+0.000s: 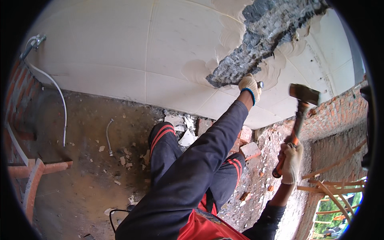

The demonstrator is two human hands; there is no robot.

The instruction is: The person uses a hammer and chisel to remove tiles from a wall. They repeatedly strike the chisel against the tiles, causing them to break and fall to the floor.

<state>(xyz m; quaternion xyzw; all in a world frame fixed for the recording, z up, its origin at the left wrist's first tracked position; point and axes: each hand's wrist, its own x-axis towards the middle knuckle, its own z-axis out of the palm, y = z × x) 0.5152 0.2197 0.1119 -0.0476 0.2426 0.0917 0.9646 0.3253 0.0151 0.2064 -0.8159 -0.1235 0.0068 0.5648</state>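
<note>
My left hand [250, 87], in a cream work glove with a blue cuff, is closed around a metal chisel [261, 85]. The chisel's round struck end sticks out to the right of the fist; its other end points left, at the lower end of a rough grey chipped-out strip [256, 50] in the white tiled wall [184, 44]. Lower and to the right, my gloved right hand [292, 160] grips the orange and black handle of a hammer [305, 95]. The hammer's heavy head is raised to the right of the chisel, apart from it.
Broken tile pieces [188, 136] and bricks [250, 151] lie at the wall's foot, beside my knees. A white hose [60, 90] hangs from a pipe at the left. Reddish boards [34, 186] stand lower left. Brick wall [336, 110] and wooden poles [336, 190] are at the right.
</note>
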